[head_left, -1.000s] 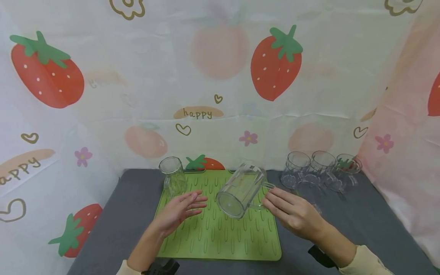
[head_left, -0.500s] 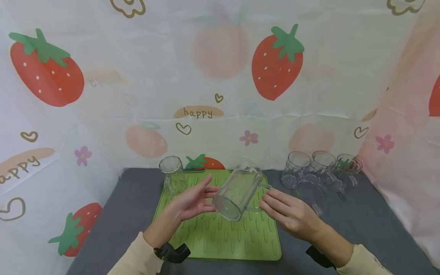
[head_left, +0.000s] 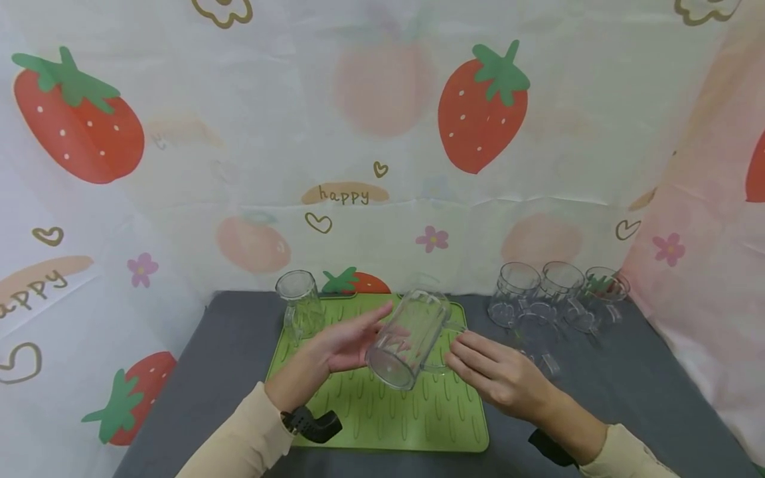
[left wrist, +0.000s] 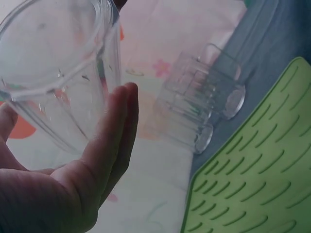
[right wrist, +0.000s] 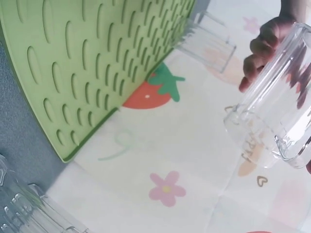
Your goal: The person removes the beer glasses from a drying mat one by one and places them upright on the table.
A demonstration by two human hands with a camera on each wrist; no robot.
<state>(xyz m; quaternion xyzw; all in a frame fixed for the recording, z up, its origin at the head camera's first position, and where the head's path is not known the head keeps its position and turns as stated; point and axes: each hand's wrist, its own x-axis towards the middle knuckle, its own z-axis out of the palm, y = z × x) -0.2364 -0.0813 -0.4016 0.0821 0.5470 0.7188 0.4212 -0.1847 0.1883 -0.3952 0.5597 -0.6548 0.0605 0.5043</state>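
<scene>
Mug [head_left: 408, 337], tilted above the green mat [head_left: 382, 411]: right hand [head_left: 493, 375] seemingly pinches its handle, left hand [head_left: 343, 345] cups its side with straight fingers; next, setting it down steadily.

A green ribbed mat [head_left: 382, 418] lies in the middle of the grey surface [head_left: 597, 411]. At the mat's far left corner stands one clear mug [head_left: 301, 307]. Off to the far right, three more clear mugs [head_left: 556, 295] cluster close together on the surface. Behind it all hangs a pale backdrop [head_left: 382, 133] printed with strawberries, flowers, hearts and "happy".
</scene>
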